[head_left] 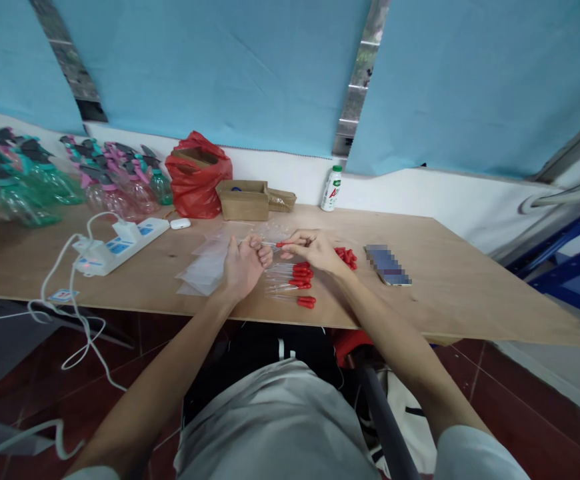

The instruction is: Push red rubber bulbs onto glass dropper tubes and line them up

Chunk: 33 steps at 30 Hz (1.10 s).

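Between my two hands is a glass dropper with a red rubber bulb (283,245). My right hand (315,249) pinches it at the bulb. The fingers of my left hand (244,268) are curled around the glass end, partly hiding it. Just below my hands, several droppers with red bulbs (302,273) lie in rows, glass tips pointing left. A small heap of loose red bulbs (347,258) sits beside my right wrist. Clear plastic bags (200,275) lie flat to the left of my left hand. More clear pieces behind my hands are too faint to make out.
At the back stand a red plastic bag (197,177), a cardboard box (244,201) and a white bottle (331,189). On the left are a power strip (120,248) with cables, a white case (180,223) and several spray bottles (25,183). A phone (388,265) lies right.
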### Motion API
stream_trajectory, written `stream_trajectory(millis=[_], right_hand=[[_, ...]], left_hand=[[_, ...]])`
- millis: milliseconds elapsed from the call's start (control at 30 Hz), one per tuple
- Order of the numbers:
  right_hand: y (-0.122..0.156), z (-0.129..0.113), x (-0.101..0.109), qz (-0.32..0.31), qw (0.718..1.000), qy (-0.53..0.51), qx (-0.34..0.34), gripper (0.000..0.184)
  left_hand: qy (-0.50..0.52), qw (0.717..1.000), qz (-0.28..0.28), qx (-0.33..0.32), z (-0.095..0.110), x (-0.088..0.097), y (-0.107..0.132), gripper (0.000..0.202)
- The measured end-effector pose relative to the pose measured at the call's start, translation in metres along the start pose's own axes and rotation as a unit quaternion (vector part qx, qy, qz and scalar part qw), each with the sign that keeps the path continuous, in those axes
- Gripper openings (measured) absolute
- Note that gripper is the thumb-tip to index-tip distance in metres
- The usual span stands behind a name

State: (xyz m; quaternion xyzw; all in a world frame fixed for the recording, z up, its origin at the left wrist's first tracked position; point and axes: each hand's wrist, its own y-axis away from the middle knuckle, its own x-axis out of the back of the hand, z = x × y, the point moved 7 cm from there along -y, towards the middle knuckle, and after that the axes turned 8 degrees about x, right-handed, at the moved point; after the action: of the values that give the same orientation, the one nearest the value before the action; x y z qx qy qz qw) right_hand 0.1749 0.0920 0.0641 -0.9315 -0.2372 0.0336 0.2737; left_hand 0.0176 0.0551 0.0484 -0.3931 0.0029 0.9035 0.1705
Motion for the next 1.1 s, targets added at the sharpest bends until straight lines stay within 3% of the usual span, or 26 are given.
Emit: stream_trajectory(millis=[300,700,1100], right_hand=[[0.001,-0.0026,-0.0018,0.006,1.0,0.008,-0.005,0.039],[0.0015,-0.0075,-0.0043,0.008,1.0,0.019,-0.005,0.038],[0.0012,-0.0033,-0.0023,0.015,1.0,0.013,0.002,0.038]], left_hand=[[0.017,1.0,0.023,0.008,0.0001,-0.0016,0.0013,0.067],[-0.02,1.0,0.003,-0.001,-0.0002,-0.0017,0.0009,0.065],[0.064,0.998,0.011,0.019,-0.002,-0.0058,0.0015,0.065]])
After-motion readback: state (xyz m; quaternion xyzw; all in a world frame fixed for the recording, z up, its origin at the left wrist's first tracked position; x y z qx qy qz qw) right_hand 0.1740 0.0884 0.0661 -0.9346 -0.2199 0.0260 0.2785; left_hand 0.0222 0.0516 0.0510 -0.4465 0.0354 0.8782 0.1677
